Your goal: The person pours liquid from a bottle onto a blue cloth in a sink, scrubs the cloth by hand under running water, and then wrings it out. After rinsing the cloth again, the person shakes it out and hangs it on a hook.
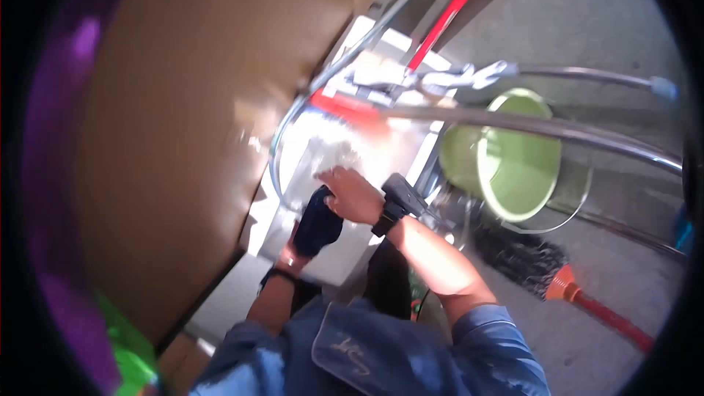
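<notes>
White basin (341, 260) beneath; dark navy cloth (317, 226) bunched under right hand (353, 194).

Bright central glare, motion blur, dark fisheye edges

Rolled blue denim sleeves (480, 337), black wristbands (386, 218)

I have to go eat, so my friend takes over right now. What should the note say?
Left hand: grips the cloth from below.
Right hand: grips its top.
Cloth is over the white basin; green bucket and broom are to the right, untouched.
Done: cloth is in both hands.
Left: likely wringing or wiping; too blurred to tell.
</notes>
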A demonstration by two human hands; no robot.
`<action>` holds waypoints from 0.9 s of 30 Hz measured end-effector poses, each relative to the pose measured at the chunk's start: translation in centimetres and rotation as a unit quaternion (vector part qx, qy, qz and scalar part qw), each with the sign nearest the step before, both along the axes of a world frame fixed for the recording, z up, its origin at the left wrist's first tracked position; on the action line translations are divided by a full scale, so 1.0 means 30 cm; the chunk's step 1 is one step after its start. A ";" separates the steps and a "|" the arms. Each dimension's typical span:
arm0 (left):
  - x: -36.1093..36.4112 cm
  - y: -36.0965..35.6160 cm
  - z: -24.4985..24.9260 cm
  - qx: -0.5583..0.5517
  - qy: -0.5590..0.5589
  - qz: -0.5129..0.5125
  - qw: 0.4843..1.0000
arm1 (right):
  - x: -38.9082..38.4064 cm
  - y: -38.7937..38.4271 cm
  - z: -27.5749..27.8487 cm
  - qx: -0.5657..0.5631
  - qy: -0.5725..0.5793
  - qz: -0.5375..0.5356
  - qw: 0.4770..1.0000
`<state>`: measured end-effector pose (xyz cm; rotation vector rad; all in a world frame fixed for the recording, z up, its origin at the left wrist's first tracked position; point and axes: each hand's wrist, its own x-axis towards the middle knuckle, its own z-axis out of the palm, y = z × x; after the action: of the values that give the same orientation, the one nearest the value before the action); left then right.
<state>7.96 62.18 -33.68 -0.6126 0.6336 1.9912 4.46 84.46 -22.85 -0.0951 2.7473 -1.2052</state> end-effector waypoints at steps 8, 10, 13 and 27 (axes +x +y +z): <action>-0.064 0.113 0.176 0.133 -0.131 0.082 0.979 | -0.664 0.718 0.384 0.114 0.349 -0.338 0.866; -0.071 0.109 0.159 0.121 -0.096 0.058 0.986 | -0.776 0.856 0.471 0.231 0.371 -0.376 0.817; -0.050 0.097 0.189 0.100 -0.063 0.035 0.992 | -0.916 1.017 0.487 0.323 0.288 -0.452 0.780; -0.001 0.032 0.308 0.051 -0.177 -0.010 0.983 | -0.371 0.434 0.067 -0.372 -0.046 -0.294 0.879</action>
<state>7.92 63.13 -24.45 -0.8668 0.3167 1.8218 -6.66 97.47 -20.83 0.7455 2.1073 -2.2811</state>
